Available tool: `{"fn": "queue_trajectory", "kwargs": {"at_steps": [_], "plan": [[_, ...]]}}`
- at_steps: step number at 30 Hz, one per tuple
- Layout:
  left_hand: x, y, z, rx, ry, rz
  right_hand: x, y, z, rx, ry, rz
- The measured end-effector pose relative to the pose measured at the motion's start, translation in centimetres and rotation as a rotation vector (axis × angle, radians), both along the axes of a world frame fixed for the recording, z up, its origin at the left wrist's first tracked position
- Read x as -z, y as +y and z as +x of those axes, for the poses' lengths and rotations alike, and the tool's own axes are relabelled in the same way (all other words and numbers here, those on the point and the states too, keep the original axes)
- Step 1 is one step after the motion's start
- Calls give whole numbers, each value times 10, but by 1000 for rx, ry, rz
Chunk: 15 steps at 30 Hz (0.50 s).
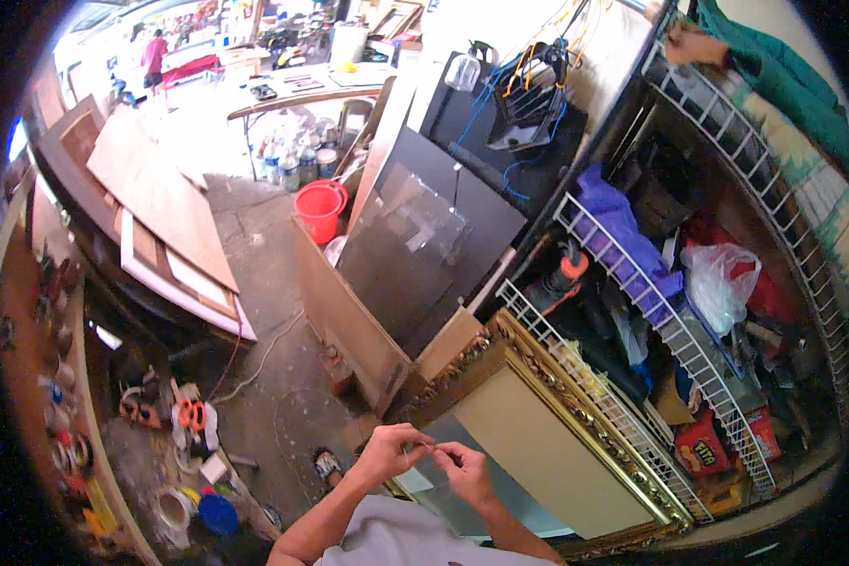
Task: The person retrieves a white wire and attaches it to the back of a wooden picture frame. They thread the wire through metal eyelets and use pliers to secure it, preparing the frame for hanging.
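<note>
My left hand (pixel 394 448) and my right hand (pixel 460 469) meet at the lower middle, fingers pinched around something small and thin that I cannot make out. Just beyond and right of them leans a large gold ornate frame (pixel 662 500), holding a pale beige panel (pixel 552 457) and a grey glassy sheet (pixel 495 505), partly hidden by my hands and body.
Dark boards (pixel 415 283) and a plywood sheet (pixel 344 325) lean ahead beside a red bucket (pixel 318 212). Cluttered wire shelves (pixel 623 278) line the right, stacked boards (pixel 160 208) the left. A cord and tools (pixel 189 415) lie low left. A person (pixel 153 58) stands far back.
</note>
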State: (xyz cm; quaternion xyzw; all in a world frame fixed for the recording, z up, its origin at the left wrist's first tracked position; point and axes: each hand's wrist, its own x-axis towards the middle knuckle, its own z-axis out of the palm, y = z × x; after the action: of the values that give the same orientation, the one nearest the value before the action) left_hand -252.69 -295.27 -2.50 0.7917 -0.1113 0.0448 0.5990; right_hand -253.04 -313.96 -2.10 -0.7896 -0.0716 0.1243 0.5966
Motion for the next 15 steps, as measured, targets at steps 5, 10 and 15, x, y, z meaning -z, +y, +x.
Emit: {"fn": "queue_trajectory", "kwargs": {"at_steps": [5,10,15], "plan": [[-33,100,52,117,-106,148,-17,94,49,-32,-100,-27],[-43,176,62,65,-54,329,-45,168,79,-213,-97,-113],[-14,238,54,-246,111,-88,-44,201,103,-328,-134,-154]]}}
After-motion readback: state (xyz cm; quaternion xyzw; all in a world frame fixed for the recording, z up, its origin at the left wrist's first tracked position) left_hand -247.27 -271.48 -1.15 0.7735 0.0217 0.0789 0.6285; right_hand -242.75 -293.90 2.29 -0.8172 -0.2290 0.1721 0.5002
